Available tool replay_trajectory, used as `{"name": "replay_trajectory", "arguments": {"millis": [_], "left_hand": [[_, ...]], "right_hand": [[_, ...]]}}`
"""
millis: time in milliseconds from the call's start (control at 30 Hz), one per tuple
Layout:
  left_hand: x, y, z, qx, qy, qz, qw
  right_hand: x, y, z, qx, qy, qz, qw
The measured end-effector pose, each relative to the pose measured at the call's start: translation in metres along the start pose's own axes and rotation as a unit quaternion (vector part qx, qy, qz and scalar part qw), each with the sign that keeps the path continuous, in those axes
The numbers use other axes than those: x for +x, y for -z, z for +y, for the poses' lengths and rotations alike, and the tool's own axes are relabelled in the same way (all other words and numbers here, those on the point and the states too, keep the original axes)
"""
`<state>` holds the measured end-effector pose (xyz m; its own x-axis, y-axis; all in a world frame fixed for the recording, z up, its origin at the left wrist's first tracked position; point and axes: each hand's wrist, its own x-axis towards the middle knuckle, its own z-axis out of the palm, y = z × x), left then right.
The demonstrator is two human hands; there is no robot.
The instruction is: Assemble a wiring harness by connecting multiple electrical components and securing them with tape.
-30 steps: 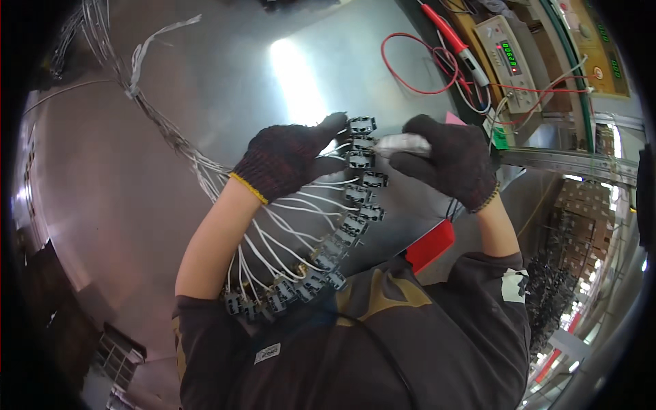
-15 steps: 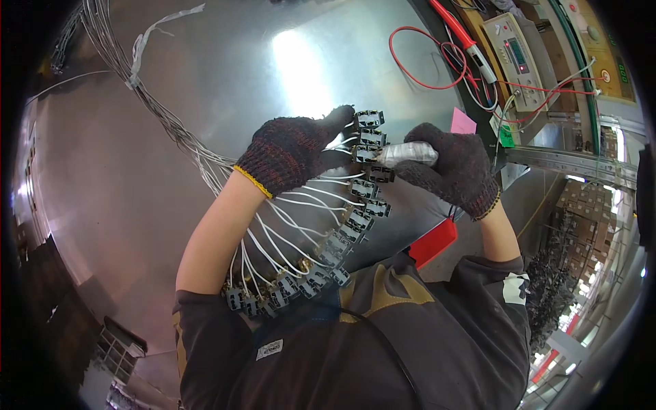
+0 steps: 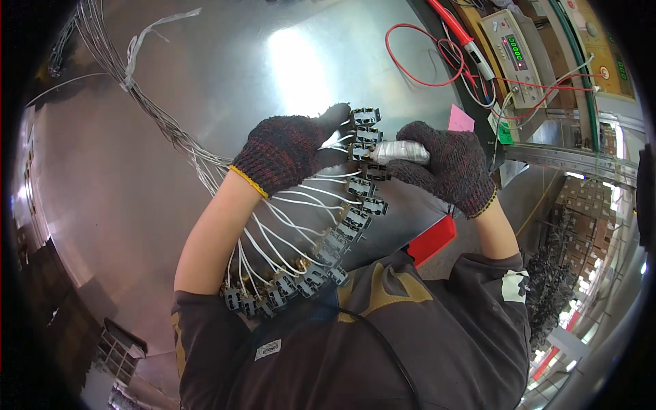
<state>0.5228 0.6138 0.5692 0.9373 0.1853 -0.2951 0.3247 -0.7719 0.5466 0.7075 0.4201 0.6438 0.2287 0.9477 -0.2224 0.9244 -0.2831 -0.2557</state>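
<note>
We find row of grey-black connector blocks (image 3: 355, 219) curving across bench (image 3: 137, 205), from between hands down to shirt (image 3: 328, 355). White-wrapped tool (image 3: 404, 152) points at third block from top; one second ago, at second. Meter (image 3: 514, 60) display, dim half a second ago, glows green. Tool's tip too small for us to make out, rear hidden inside right hand (image 3: 458, 164), whose thumb and fingers clamp it. Left hand (image 3: 283, 150) stretches index toward top block, thumb apart below; whether it grips anything, we cannot tell.

Rt side: pink slip (image 3: 461, 119), red obj. (image 3: 434, 242), stacked brn boxes (image 3: 586, 213).
</note>
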Motion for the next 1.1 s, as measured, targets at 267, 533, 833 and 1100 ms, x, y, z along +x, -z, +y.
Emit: {"name": "replay_trajectory", "arguments": {"millis": [267, 533, 833, 1100], "left_hand": [[0.000, -0.004, -0.003, 0.002, -0.022, 0.025, 0.999], [-0.001, -0.009, -0.009, 0.007, -0.028, 0.027, 0.999], [-0.002, -0.002, -0.007, 0.002, -0.019, 0.021, 1.000], [-0.002, -0.019, -0.018, -0.029, -0.054, 0.104, 0.993]], "right_hand": [[0.001, -0.001, 0.010, -0.009, 0.063, 0.009, 0.998], [0.004, -0.003, 0.009, -0.034, 0.088, 0.020, 0.995], [-0.004, -0.009, 0.011, -0.022, 0.119, 0.074, 0.990], [-0.025, -0.008, 0.009, -0.035, 0.036, -0.001, 0.999]]}}
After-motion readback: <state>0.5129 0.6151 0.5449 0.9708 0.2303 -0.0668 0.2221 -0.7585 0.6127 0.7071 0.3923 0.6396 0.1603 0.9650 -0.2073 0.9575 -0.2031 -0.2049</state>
